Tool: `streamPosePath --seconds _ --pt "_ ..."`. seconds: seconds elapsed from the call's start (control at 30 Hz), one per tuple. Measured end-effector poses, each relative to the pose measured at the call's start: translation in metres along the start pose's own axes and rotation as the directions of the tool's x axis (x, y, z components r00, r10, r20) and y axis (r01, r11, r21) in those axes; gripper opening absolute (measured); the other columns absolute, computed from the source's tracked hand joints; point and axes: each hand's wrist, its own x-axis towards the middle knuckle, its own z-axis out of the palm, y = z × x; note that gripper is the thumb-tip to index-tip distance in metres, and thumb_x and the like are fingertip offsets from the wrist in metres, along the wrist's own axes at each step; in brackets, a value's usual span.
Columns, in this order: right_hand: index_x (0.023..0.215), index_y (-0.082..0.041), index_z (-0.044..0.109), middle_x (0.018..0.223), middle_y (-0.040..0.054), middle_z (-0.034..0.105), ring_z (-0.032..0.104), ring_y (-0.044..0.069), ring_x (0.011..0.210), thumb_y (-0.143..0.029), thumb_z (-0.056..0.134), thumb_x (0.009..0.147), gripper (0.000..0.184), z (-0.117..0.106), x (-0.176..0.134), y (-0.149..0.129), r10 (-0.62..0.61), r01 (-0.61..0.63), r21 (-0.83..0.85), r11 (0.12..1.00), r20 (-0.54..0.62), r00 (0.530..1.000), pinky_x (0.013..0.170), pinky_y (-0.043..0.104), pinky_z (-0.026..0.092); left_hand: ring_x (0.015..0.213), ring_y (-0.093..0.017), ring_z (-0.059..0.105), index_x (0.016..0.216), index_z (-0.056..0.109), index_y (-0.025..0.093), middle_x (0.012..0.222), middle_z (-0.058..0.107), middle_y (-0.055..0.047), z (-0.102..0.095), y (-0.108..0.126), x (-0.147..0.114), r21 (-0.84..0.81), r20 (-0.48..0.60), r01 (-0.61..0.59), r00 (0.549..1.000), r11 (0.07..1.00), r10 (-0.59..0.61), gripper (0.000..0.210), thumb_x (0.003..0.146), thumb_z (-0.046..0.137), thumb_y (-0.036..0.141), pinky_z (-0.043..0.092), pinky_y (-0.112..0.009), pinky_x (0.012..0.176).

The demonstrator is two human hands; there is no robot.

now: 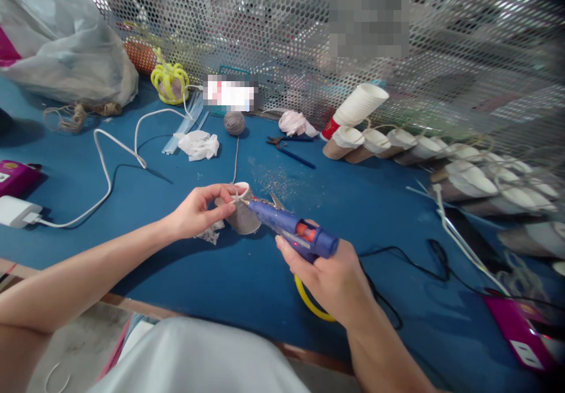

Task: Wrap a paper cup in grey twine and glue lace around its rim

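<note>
While glue gun (pixel 291 231) meets cup (pixel 242 212), tabletop (pixel 88 175) open.

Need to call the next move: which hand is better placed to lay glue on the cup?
Right. The right hand grips the glue gun, its nozzle almost at the paper cup. The left hand is occupied steadying that cup.

arms: bare, no sleeves | hands: bare | torso: light grey-white garment (pixel 198 357)
</note>
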Motion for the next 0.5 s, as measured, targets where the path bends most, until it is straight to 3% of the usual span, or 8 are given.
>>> streamPosePath --seconds 0.5 --pt "0.072 -0.022 0.058 0.054 -0.0002 0.062 0.061 0.017 0.05 -0.031 0.057 0.079 0.011 -0.0005 0.0012 -0.0003 0.016 -0.017 0.037 0.999 0.025 1.0 0.043 0.025 0.046 0.12 -0.025 0.05 0.069 0.054 0.017 0.113 0.065 -0.012 0.0002 -0.0002 -0.0001 0.006 -0.009 0.002 1.0 1.0 -0.002 0.023 0.078 0.061 0.036 0.038 -0.041 0.101"
